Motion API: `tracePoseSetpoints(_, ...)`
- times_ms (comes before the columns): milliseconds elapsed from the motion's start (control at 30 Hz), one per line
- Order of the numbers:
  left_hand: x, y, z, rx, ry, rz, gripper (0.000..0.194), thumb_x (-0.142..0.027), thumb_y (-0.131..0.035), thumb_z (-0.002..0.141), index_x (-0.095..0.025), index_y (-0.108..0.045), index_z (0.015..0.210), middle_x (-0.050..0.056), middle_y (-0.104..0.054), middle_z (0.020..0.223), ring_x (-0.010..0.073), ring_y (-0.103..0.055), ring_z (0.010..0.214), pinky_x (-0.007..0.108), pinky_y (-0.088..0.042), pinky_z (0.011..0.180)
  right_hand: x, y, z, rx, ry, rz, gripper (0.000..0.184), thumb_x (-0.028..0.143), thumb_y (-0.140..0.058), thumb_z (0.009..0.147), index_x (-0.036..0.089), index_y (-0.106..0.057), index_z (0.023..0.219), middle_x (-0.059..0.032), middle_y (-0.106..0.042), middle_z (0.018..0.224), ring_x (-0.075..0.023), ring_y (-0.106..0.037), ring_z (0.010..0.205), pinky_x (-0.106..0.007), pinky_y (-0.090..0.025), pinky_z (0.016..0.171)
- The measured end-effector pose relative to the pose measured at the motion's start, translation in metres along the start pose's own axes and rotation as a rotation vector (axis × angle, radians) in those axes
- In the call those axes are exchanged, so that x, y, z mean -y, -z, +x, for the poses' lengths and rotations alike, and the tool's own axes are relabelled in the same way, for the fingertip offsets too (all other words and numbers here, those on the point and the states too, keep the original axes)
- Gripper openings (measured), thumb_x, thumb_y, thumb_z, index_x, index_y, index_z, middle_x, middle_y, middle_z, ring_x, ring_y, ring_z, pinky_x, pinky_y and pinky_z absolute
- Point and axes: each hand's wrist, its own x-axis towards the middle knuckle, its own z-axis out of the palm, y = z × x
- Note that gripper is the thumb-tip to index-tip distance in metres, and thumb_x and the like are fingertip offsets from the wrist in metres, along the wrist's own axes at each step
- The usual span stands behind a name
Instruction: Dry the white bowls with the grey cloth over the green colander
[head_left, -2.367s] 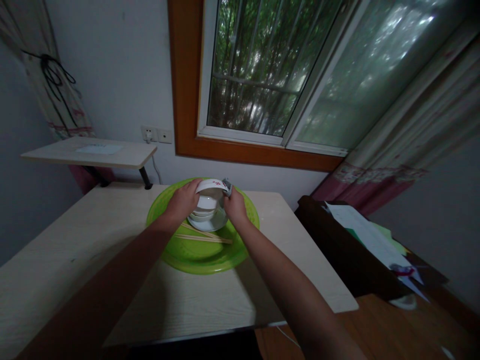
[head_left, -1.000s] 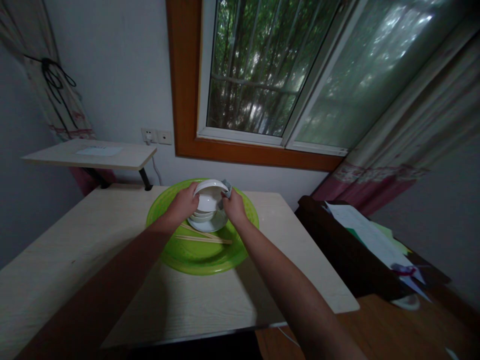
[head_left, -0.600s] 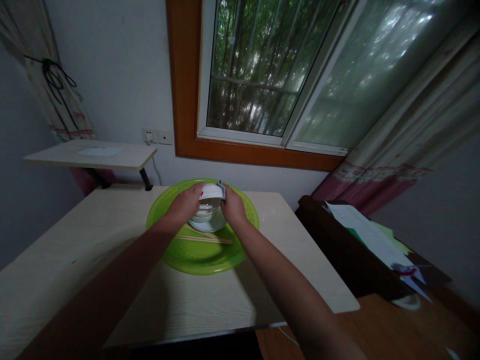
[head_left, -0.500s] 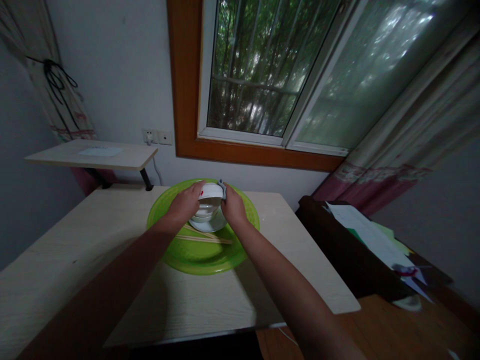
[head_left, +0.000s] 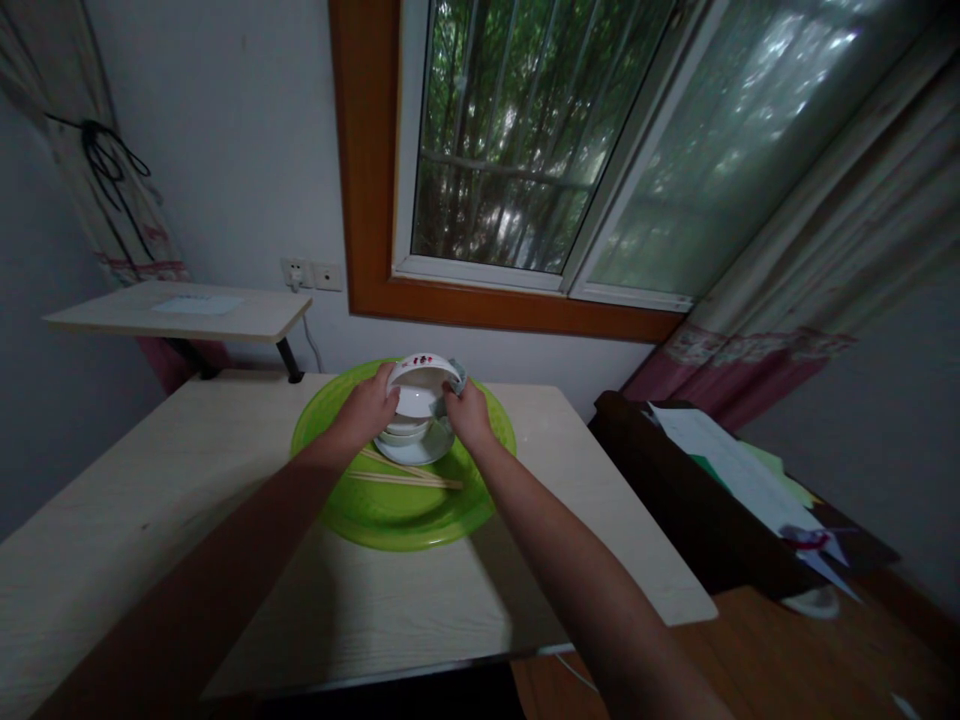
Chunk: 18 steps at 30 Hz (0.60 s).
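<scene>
Left fingers [head_left: 383,380] grip the tilted bowl [head_left: 417,388], right fingers [head_left: 454,400] a cloth [head_left: 458,372] at its rim; a slip could chip the stacked bowls [head_left: 405,431] beneath.

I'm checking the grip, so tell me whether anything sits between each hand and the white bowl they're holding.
At the right hand, yes: a grayish cloth lies between it and the right side of the white bowl. At the left hand, nothing visible does; it grips the left side directly.
</scene>
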Motion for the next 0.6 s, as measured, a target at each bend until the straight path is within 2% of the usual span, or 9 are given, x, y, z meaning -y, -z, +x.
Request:
tracePoseSetpoints(133,0.001,0.000,0.000,-0.008,-0.012,0.002,0.047,-0.017,-0.045,0.094,-0.015,-0.051,0.141,0.015,-0.069,0.129,0.0245,-0.066,0.117,0.037,-0.050,0.102,0.004,0.002,-0.002,0.016,0.032,-0.019,0.031,0.013,-0.052,0.084,0.017,-0.071,0.108,-0.0089,-0.076,0.104,-0.0224,-0.070,0.095,-0.033,-0.054,0.090)
tracePoseSetpoints(233,-0.001,0.002,-0.001,0.035,-0.032,0.097,0.054,-0.012,-0.045,0.090,-0.015,-0.049,0.144,0.015,-0.066,0.135,0.0246,-0.064,0.121,0.037,-0.047,0.106,0.009,0.006,-0.005,0.045,0.079,-0.069,0.037,0.005,-0.051,0.080,0.016,-0.070,0.110,-0.0113,-0.075,0.106,-0.0240,-0.069,0.098,-0.035,-0.053,0.092)
tracePoseSetpoints(333,-0.005,0.005,-0.002,0.063,-0.042,0.194,0.060,-0.008,-0.046,0.087,-0.015,-0.048,0.147,0.016,-0.063,0.140,0.0258,-0.063,0.122,0.039,-0.045,0.108,0.015,0.009,-0.008,0.065,0.143,-0.134,0.041,0.005,-0.050,0.082,0.016,-0.068,0.117,-0.0126,-0.074,0.109,-0.0242,-0.068,0.099,-0.037,-0.052,0.094)
tracePoseSetpoints(467,-0.008,0.010,-0.004,0.029,-0.107,0.220,0.063,-0.006,-0.045,0.086,-0.017,-0.050,0.148,0.013,-0.059,0.145,0.0268,-0.061,0.126,0.040,-0.043,0.112,0.018,0.008,-0.010,0.082,0.196,-0.169,0.047,0.004,-0.051,0.082,0.016,-0.063,0.126,-0.0140,-0.072,0.118,-0.0245,-0.067,0.104,-0.038,-0.051,0.097)
tracePoseSetpoints(600,-0.006,0.011,-0.003,-0.015,-0.139,0.157,0.060,-0.007,-0.045,0.087,-0.016,-0.052,0.146,0.011,-0.058,0.148,0.0244,-0.057,0.132,0.038,-0.040,0.116,0.013,0.004,-0.008,0.090,0.144,-0.138,0.041,0.005,-0.051,0.081,0.016,-0.068,0.116,-0.0128,-0.075,0.108,-0.0253,-0.069,0.098,-0.038,-0.053,0.094)
